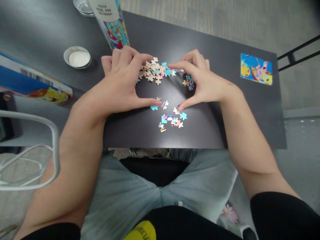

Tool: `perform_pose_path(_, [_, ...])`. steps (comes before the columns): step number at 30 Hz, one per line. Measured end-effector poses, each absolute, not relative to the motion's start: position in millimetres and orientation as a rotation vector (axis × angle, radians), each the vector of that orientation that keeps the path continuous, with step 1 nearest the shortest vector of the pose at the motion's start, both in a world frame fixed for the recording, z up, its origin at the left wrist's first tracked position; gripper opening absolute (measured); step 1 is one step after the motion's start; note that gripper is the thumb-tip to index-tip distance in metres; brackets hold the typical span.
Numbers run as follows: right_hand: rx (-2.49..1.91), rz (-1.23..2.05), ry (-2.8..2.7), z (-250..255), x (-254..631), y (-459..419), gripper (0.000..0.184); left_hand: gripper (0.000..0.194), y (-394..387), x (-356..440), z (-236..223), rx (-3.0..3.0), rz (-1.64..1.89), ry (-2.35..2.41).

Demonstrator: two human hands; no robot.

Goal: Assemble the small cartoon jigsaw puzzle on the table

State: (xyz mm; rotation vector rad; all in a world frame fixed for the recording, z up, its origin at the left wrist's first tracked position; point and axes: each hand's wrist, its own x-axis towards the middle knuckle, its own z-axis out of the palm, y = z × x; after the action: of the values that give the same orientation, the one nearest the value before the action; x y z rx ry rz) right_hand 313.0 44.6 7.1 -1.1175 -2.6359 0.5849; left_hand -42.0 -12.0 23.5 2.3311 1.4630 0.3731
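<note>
A heap of small jigsaw pieces (155,70), many face down, lies on the dark table (225,110). My left hand (120,80) rests beside it, fingers curled, fingertips on the heap's left edge and thumb touching loose pieces (158,103). My right hand (200,81) mirrors it: index finger on the heap's right side, thumb tip by a piece (176,110), a small cluster (189,82) under its fingers. More loose coloured pieces (172,120) lie nearer me. Neither hand lifts a piece.
A cartoon-printed tube (113,25) stands behind the heap, a round metal lid (77,57) to its left, a glass dish (83,6) at the back. A cartoon picture card (256,69) lies far right, a blue box (30,81) far left. A white chair frame (30,146) is at left.
</note>
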Motion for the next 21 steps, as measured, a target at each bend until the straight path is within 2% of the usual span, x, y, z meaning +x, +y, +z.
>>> perform_pose_path(2, [-1.131,0.592,-2.637,9.4,306.6,40.8,0.15,0.144,-13.0,-41.5,23.7,2.335,0.36,1.48])
perform_pose_path(4, [-1.163,0.605,-2.616,14.3,305.1,37.7,0.139,0.148,-13.7,-40.5,24.8,2.322,0.349,1.5])
perform_pose_path(6, [-1.174,0.624,-2.591,18.3,309.3,37.5,0.133,0.144,-13.8,-39.9,26.0,2.304,0.344,1.511])
perform_pose_path(9, [-1.121,0.636,-2.557,17.7,320.2,42.6,0.147,0.132,-12.5,-40.2,26.2,2.278,0.393,1.505])
perform_pose_path(12, [-1.113,0.631,-2.557,13.2,323.7,45.5,0.165,0.133,-11.8,-40.2,24.8,2.283,0.415,1.483])
perform_pose_path(16, [-1.14,0.608,-2.611,12.7,312.6,38.2,0.155,0.142,-16.7,-35.4,26.0,2.325,0.36,1.443])
perform_pose_path(21, [-1.123,0.582,-2.617,19.0,305.0,32.8,0.153,0.131,-22.0,-33.7,28.0,2.351,0.357,1.427])
